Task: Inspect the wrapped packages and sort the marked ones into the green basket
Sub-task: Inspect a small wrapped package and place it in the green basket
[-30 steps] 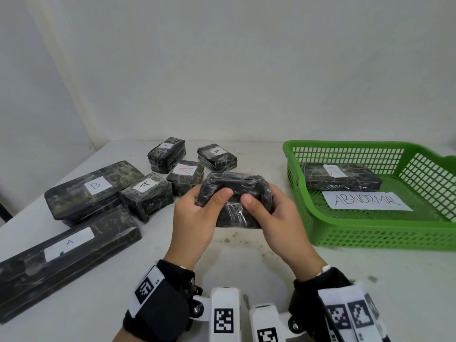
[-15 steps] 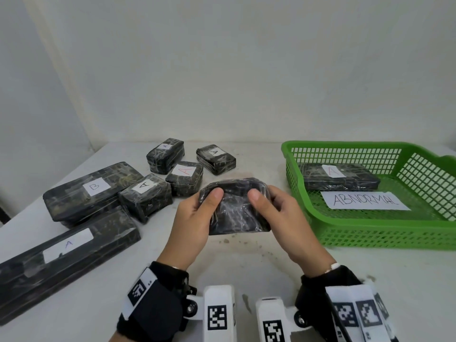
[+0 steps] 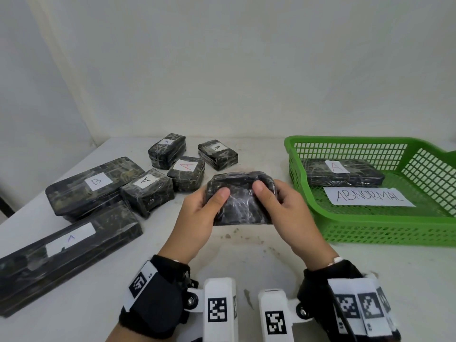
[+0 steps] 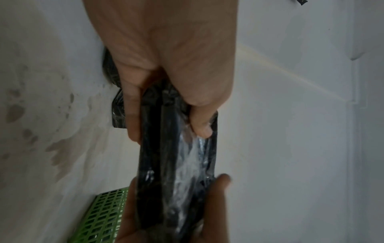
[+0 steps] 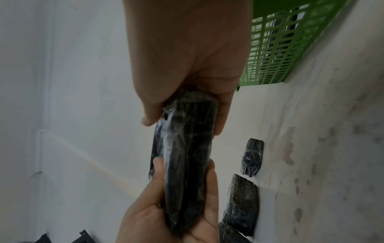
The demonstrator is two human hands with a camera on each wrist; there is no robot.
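Both hands hold one small package (image 3: 241, 203) wrapped in black film, just above the table's middle. My left hand (image 3: 214, 201) grips its left end and my right hand (image 3: 270, 199) its right end, thumbs on the near face and fingers behind. No label shows on the face turned towards me. In the left wrist view the package (image 4: 176, 156) is seen edge-on under my left hand (image 4: 166, 129). In the right wrist view the package (image 5: 187, 164) is likewise gripped by my right hand (image 5: 182, 121). To the right stands the green basket (image 3: 370, 225).
The basket holds a package marked A (image 3: 345, 172) and a paper sign reading ABNORMAL (image 3: 367, 197). On the left lie a long package marked A (image 3: 66, 248), a flat one marked B (image 3: 93, 183), and several small ones marked A (image 3: 187, 172).
Both hands have turned the package so its broad face tips towards me, and the thumbs have shifted up onto that face. The other packages have not moved.
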